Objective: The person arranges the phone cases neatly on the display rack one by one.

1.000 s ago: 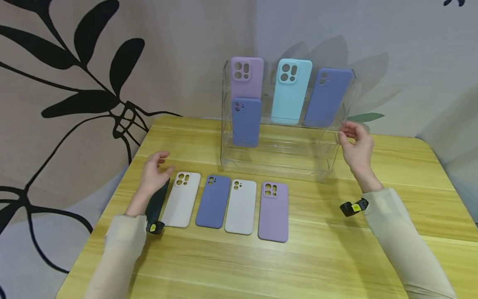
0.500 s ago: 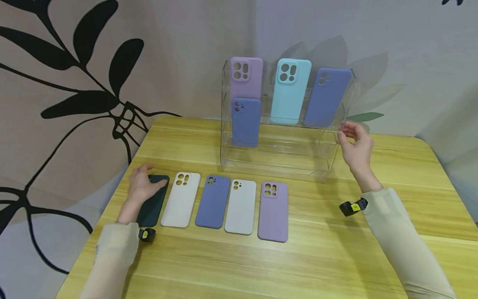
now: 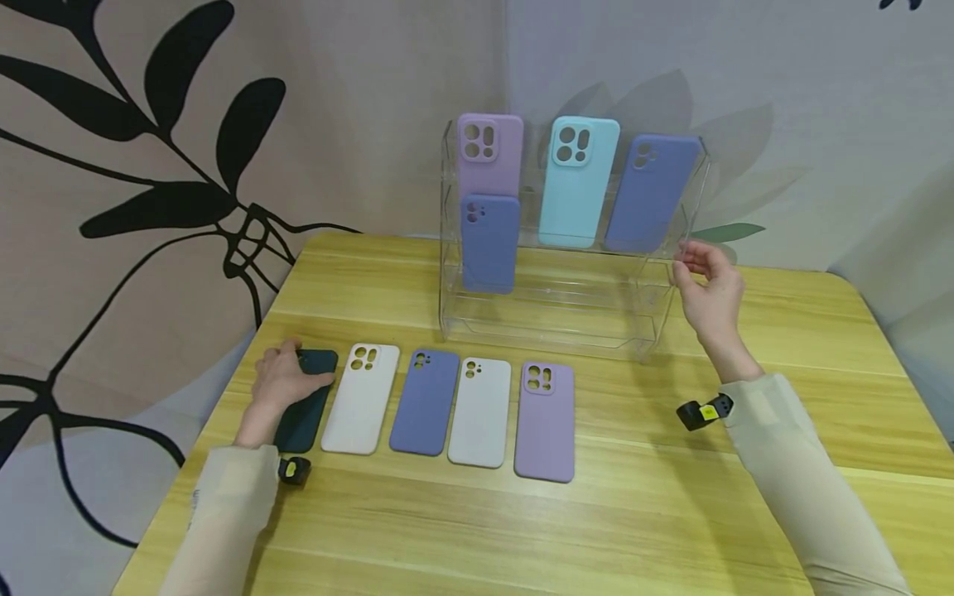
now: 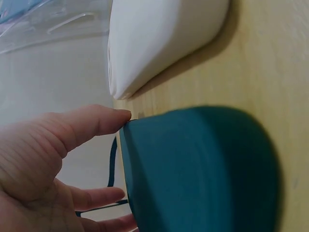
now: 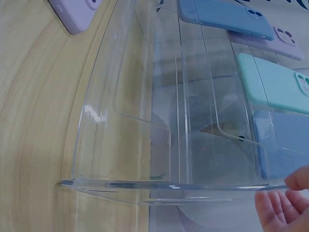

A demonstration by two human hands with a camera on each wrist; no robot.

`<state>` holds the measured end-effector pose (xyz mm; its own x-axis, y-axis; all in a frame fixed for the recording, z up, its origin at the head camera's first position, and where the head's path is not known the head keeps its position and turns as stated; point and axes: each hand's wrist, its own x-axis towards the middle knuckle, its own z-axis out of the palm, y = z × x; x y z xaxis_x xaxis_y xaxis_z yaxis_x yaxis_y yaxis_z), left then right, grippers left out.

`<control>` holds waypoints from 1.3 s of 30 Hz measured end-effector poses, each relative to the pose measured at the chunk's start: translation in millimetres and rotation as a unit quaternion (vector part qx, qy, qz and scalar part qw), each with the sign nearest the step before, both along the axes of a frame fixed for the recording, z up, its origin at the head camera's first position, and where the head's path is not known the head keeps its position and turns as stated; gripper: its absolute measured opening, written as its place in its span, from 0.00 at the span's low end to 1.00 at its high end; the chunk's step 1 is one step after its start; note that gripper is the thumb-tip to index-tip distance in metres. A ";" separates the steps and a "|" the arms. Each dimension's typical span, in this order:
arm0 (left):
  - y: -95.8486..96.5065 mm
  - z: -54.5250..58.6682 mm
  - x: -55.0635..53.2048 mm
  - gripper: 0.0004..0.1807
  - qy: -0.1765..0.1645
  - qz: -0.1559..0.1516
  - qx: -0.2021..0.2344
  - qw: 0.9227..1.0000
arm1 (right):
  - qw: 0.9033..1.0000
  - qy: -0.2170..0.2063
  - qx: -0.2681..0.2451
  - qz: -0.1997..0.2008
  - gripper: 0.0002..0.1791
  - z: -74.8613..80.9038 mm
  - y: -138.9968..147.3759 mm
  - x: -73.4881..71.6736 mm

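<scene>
My left hand (image 3: pixel 279 383) spans the upper part of a dark green phone case (image 3: pixel 300 424) that lies on the table at the left. In the left wrist view the thumb is at one edge of the green case (image 4: pixel 188 164) and the fingertips are at the other. My right hand (image 3: pixel 713 291) pinches the right side panel of a clear tiered display stand (image 3: pixel 581 335). In the right wrist view the thumb lies on one side of the panel edge and the fingers on the other. A purple, a turquoise (image 3: pixel 577 194) and two blue cases stand on its tiers.
Right of the green case, a row of phone cases lies flat: a white one (image 3: pixel 361 401), a blue one (image 3: pixel 425 406), another white one (image 3: pixel 480 414) and a purple one (image 3: pixel 546 426). A wall with a plant print (image 3: pixel 186 66) rises behind the wooden table (image 3: pixel 462 538).
My left hand has moved left and down from above the white case's top corner onto the dark green case. The right hand stays at the stand's side.
</scene>
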<state>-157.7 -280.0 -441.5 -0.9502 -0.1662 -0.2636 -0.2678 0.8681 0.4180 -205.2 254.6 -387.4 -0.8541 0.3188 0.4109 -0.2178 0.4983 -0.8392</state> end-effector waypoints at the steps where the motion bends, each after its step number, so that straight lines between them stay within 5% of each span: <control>1: 0.1 -0.4 -0.4 0.45 -0.001 0.001 -0.001 1.000 | 1.000 -0.001 -0.001 0.001 0.14 0.2 0.0 0.2; 18: -0.2 0.4 -1.2 0.45 0.005 0.013 -0.009 1.000 | 1.000 0.000 0.002 0.005 0.14 18.8 -14.5 14.4; 24: 3.2 10.7 -1.6 0.44 0.063 0.003 -0.006 0.998 | 1.000 -0.007 0.012 -0.003 0.15 4.1 -3.6 3.5; 39: 45.8 40.8 -10.4 0.41 0.161 -0.035 0.032 0.986 | 1.000 0.000 0.014 -0.003 0.14 3.2 -2.0 2.8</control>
